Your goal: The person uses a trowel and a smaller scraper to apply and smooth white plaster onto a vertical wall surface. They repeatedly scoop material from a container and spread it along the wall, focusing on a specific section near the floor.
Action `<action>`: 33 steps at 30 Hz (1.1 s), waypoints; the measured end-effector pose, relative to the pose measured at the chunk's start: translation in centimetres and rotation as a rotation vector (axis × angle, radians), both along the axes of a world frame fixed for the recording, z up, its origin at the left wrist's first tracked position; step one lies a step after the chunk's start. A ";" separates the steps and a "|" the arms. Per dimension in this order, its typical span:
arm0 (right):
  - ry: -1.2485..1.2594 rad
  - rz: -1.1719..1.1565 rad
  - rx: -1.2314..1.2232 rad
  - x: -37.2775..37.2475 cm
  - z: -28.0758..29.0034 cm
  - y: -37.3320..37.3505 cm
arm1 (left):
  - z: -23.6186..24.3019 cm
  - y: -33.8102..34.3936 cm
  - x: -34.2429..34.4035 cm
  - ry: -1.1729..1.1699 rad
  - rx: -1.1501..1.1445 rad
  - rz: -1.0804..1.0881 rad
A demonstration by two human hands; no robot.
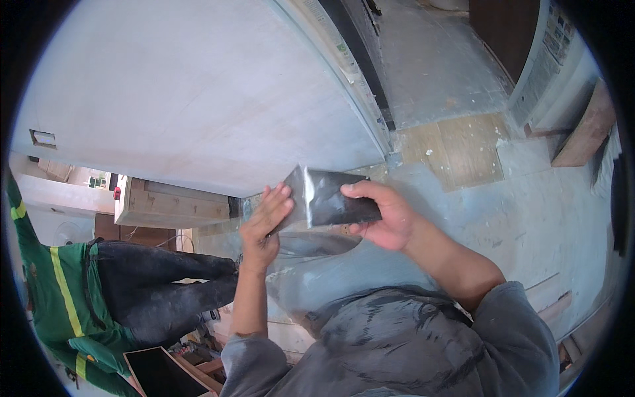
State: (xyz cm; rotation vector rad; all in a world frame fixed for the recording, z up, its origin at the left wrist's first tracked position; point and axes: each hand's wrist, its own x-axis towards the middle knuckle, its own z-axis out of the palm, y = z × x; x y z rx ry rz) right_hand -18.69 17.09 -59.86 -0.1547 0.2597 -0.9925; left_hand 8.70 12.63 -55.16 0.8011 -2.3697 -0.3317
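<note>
In front of my chest, a black flat sheet with a thick white streak along its left edge is gripped by my right hand, thumb on top and fingers beneath. Against that edge, at an angle, stands a dark grey flat piece. My left hand holds it from the left, fingers laid along its face and thumb hidden. Whether the two are separate blades or one folded sheet I cannot tell.
A large whitish wall panel rises ahead on the left, with a cut-out box in it. A person in a green top stands at left, near a dark framed panel. A wooden board leans at far right above a dusty floor.
</note>
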 end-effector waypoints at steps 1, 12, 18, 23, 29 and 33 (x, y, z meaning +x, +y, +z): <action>-0.022 -0.024 -0.002 -1.0 -0.7 -0.1 | 0.3 0.1 0.6 -0.096 0.014 0.018; 1.185 -0.653 -0.467 -8.6 -8.4 -11.7 | -9.3 -1.5 14.1 0.123 0.591 0.768; 1.411 -0.718 -0.558 -6.9 -8.8 -15.6 | -11.4 -2.3 16.2 0.226 0.599 0.893; 1.428 -0.695 -0.570 -6.0 -9.7 -17.4 | -12.3 -1.6 18.1 0.218 0.604 0.886; 1.458 -0.731 -0.585 -5.5 -10.3 -18.5 | -12.5 -1.3 18.6 0.179 0.603 0.836; 1.486 -0.768 -0.566 -4.9 -10.1 -18.4 | -12.6 -0.9 18.8 0.202 0.598 0.829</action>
